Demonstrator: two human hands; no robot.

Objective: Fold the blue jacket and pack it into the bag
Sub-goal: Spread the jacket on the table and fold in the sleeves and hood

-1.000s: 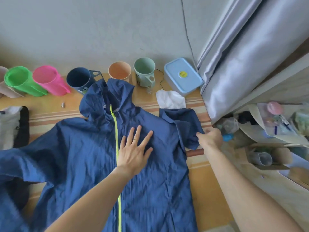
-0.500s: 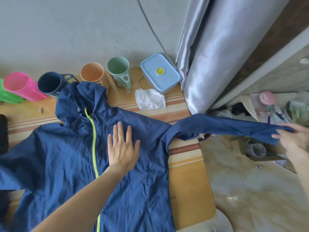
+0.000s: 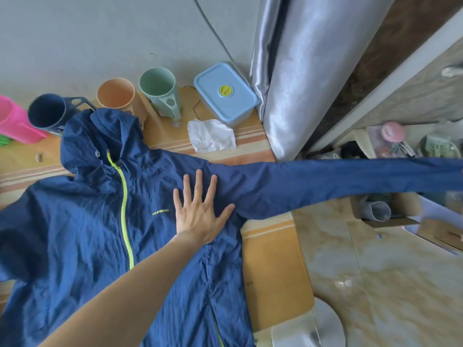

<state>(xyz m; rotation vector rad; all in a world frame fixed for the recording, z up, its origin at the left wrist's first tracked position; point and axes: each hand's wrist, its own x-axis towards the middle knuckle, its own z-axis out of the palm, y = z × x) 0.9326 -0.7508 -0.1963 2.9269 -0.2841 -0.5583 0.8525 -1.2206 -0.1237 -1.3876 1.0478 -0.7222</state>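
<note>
Spreading flat, the fingers of the left hand (image 3: 200, 214) are pressed apart on the blue jacket (image 3: 82, 229), laid on a mat (image 3: 273, 271). One sleeve (image 3: 350, 179) is stretched rightward past the mat's edge over bare floor (image 3: 388, 284). The right hand is out of view. Four cups are counted by the wall.

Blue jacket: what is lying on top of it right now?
Only the left hand, flat and open on the blue jacket beside the zipper. Whatever lies beneath the fabric is covered.
</note>
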